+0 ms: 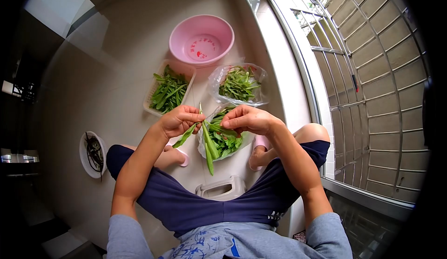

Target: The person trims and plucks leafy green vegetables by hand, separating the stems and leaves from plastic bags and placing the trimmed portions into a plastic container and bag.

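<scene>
Between my knees, my left hand [180, 120] pinches the upper end of a green leafy stalk [208, 148], whose long leaves hang down. My right hand [247, 120] has its thumb and fingers closed on a leaf of the same greens, a little to the right. Just below and behind my hands lies a plastic bag of leafy greens [227, 143] on the floor. Farther forward, a translucent basket [148, 101] holds more long leaves, and a second clear plastic bag [263, 78] holds cut greens.
A pink basin [225, 38] stands on the tiled floor [125, 73] ahead. A white round basket [85, 159] with dark scraps is at the left. Part of a grey plastic stool [222, 190] shows between my thighs. A ledge and a window with metal bars [368, 77] run along the right.
</scene>
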Available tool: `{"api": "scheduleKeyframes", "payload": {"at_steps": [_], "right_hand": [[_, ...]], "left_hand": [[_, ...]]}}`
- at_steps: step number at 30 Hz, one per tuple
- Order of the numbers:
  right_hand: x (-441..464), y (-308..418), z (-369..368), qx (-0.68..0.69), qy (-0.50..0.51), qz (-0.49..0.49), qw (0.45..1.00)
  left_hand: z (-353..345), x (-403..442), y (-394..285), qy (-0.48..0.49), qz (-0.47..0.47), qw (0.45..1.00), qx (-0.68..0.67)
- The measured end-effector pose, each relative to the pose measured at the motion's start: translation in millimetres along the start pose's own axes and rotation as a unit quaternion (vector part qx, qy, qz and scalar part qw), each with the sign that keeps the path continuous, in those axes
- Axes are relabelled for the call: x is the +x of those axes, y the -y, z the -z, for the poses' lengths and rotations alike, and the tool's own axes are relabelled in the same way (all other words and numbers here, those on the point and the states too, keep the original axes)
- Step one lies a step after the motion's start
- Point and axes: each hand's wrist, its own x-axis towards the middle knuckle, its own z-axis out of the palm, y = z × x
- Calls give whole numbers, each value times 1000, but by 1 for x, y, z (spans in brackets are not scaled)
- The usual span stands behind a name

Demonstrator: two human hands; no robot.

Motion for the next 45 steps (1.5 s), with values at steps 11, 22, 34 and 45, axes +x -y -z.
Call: {"api": "scheduleKeyframes", "payload": {"at_steps": [11, 22, 34, 45], "right_hand": [[-2, -5, 9, -37, -68, -46, 996], [13, -11, 42, -308, -468, 271, 783], [14, 7, 5, -256, -210, 111, 937], [29, -7, 3, 83, -195, 130, 969]], "left_hand": [[7, 5, 3, -70, -45, 996, 26], [3, 12, 1, -112, -68, 991, -26], [-10, 15, 2, -114, -48, 992, 20], [-12, 15, 8, -89, -61, 994, 16]]}}
